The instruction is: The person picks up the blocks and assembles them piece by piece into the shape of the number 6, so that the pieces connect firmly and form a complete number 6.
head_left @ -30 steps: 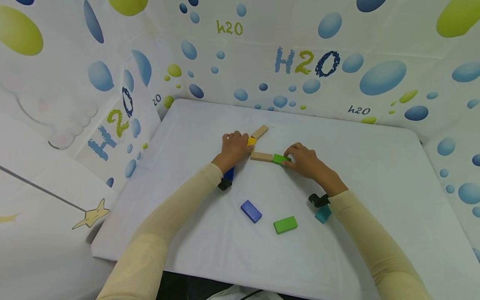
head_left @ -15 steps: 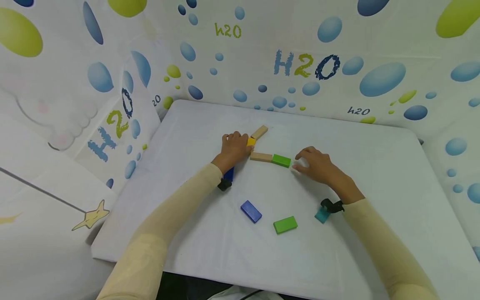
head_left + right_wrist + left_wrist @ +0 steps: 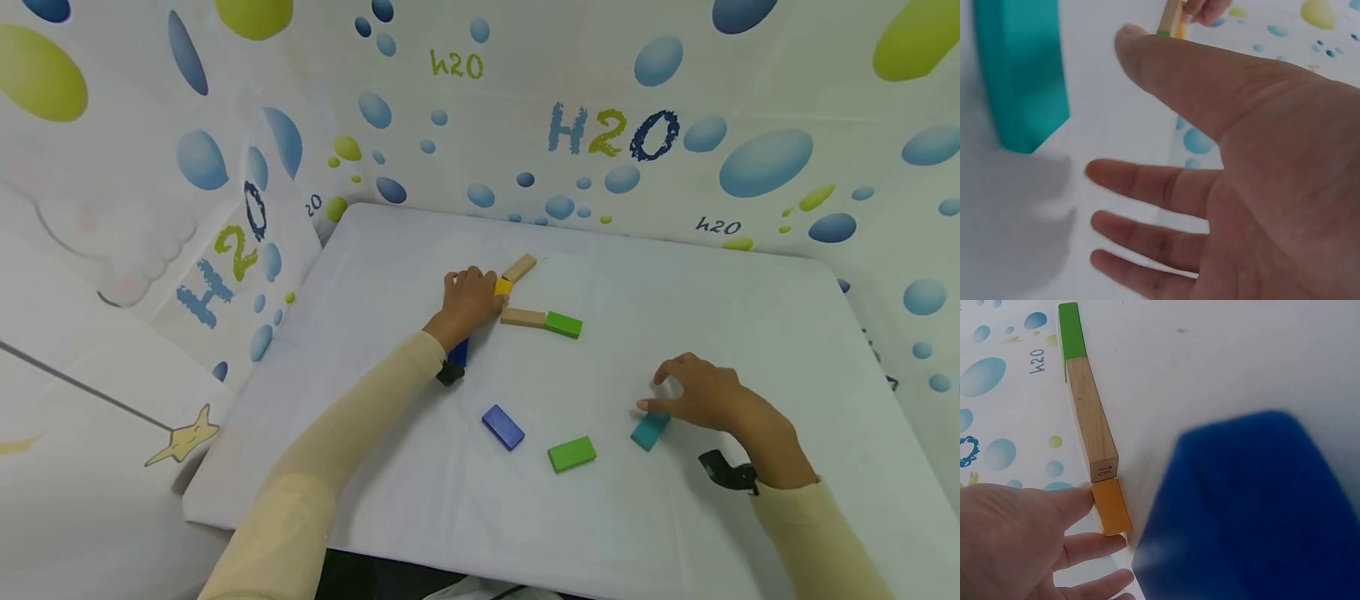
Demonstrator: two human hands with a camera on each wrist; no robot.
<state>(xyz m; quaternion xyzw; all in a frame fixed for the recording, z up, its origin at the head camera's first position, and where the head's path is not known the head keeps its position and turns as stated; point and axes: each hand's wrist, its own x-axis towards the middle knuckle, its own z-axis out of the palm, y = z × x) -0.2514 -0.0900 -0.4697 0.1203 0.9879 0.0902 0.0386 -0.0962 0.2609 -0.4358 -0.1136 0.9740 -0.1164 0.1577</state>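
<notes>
A smooth teal rectangular block (image 3: 648, 432) lies on the white-covered bench (image 3: 720, 300), long axis slanting forward-right toward the nearer right hand (image 3: 701, 393), whose empty fingers (image 3: 1147, 181) are wide apart; the left hand (image 3: 468, 297) pinches a smooth yellow block (image 3: 1112, 507).

The head camera is facing forward-down over the table (image 3: 720, 308); wrist cameras (far nearer) are sharing its yellow block (image 3: 503, 287).

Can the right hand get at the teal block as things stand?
Likely yes. The right hand holds nothing, its thumb and fingers are spread, and it is right by the far end of the teal block. The right wrist view shows only a bare gap between them.
</notes>
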